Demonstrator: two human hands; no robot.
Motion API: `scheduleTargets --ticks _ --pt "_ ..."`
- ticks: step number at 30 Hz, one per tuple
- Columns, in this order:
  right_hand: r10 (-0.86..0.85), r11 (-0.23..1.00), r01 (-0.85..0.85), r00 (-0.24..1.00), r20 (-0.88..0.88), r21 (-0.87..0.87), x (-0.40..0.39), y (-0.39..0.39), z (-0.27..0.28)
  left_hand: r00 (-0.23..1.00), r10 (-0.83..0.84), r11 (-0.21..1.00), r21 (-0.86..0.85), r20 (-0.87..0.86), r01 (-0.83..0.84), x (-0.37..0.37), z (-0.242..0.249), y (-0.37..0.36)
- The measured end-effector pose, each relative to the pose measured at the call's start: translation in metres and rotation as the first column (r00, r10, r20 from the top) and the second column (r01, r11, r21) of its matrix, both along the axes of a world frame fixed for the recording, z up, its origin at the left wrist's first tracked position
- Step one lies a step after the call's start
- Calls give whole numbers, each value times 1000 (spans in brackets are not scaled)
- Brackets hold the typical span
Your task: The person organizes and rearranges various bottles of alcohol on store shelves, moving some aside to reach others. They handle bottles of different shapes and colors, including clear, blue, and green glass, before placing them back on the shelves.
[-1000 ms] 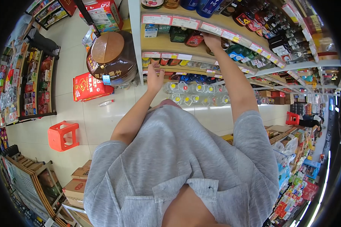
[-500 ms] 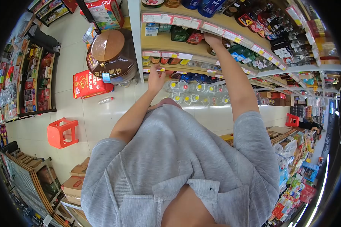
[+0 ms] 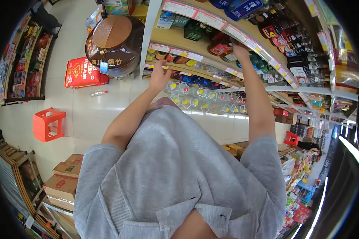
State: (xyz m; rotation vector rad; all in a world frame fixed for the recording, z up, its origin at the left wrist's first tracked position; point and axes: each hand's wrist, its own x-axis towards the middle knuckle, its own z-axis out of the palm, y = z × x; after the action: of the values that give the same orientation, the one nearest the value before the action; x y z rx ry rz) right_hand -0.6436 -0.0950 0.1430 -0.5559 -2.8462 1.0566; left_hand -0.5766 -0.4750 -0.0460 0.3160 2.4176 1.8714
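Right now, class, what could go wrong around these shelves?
The right hand is in among close-set bottles, so pulling back could topple one. The left hand is near the small jars and might nudge one. The clear bottle lying on the floor could roll underfoot.

Dark bottle (image 3: 221, 48), red label, on shelf (image 3: 172, 39) near green bottle (image 3: 194, 31).

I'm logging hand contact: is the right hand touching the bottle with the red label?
Cannot tell. The head view shows the right hand beside the red-labelled bottle, but its fingertips are hidden.
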Motion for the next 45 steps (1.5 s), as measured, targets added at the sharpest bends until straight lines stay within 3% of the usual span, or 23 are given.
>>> scheduleTargets --ticks 5,6,7,9,10,12,13,15,18,20,22,24,28,29,31,32,34,36,37,40,41,43,45 --pt "-135 981 124 989 -64 -149 7 -5 -8 997 17 999 43 74 -20 4 8 -2" --pt "53 947 26 970 -235 321 1 13 -24 997 23 998 50 71 -27 4 6 -1" --pt "296 690 12 908 -297 724 -8 50 -53 997 29 998 57 66 -33 3 3 0" --pt "529 188 68 833 -159 980 -10 56 -56 999 32 998 51 44 -35 4 4 1" --pt "523 95 43 848 -87 995 -8 56 -51 999 31 999 39 29 -32 6 6 0" --pt "341 360 -85 939 -47 929 -12 49 -43 1000 23 1000 21 11 -23 10 8 0" --pt "162 679 -106 987 -8 727 -18 43 -40 1000 18 1000 14 6 -18 9 7 -1" --pt "12 878 -72 992 129 473 -22 36 -35 1000 13 1000 12 12 -14 9 5 -1" --pt "39 689 -201 970 241 696 -24 32 -31 999 18 1000 -1 31 -18 11 6 -2" --pt "22 340 -293 953 304 894 -23 32 -37 1000 16 999 -36 -8 -16 8 4 -2" --pt "-8 349 -232 968 250 908 -19 22 -38 998 16 995 -100 -53 -22 5 -12 1" --pt "25 434 -101 995 100 895 -23 31 -59 996 -24 1000 -10 84 25 7 12 -3" --pt "45 508 -21 999 -2 861 -27 39 -84 997 -36 999 -29 -75 34 7 -7 -1" --pt "31 589 -32 999 17 808 -23 33 -73 998 -60 998 -25 -16 60 9 -3 -2" --pt "43 861 95 965 -258 499 -30 50 -98 995 -97 995 -14 23 98 12 10 0" --pt "113 775 138 930 -350 617 -16 29 -85 994 -110 994 -10 3 110 13 17 1" --pt "39 922 172 851 -524 347 8 -15 -56 991 -129 991 38 -44 131 5 40 6" --pt "-359 933 309 741 -567 -186 50 -91 -31 987 -138 980 135 -85 149 4 70 11" --pt "-326 944 274 707 -627 -183 72 -124 -28 985 -171 969 180 -1 168 6 113 9" --pt "-194 981 130 638 -745 -144 88 -177 24 946 -180 967 129 -270 220 -4 171 11" --pt "-155 988 84 618 -771 -131 94 -187 42 954 -155 962 181 -255 205 -3 205 12" --pt "-232 973 141 590 -773 -185 76 -180 75 799 -120 978 66 -590 196 -33 231 19" --pt "-70 961 267 463 -884 64 41 -158 105 734 -88 982 64 -673 177 -56 267 28"
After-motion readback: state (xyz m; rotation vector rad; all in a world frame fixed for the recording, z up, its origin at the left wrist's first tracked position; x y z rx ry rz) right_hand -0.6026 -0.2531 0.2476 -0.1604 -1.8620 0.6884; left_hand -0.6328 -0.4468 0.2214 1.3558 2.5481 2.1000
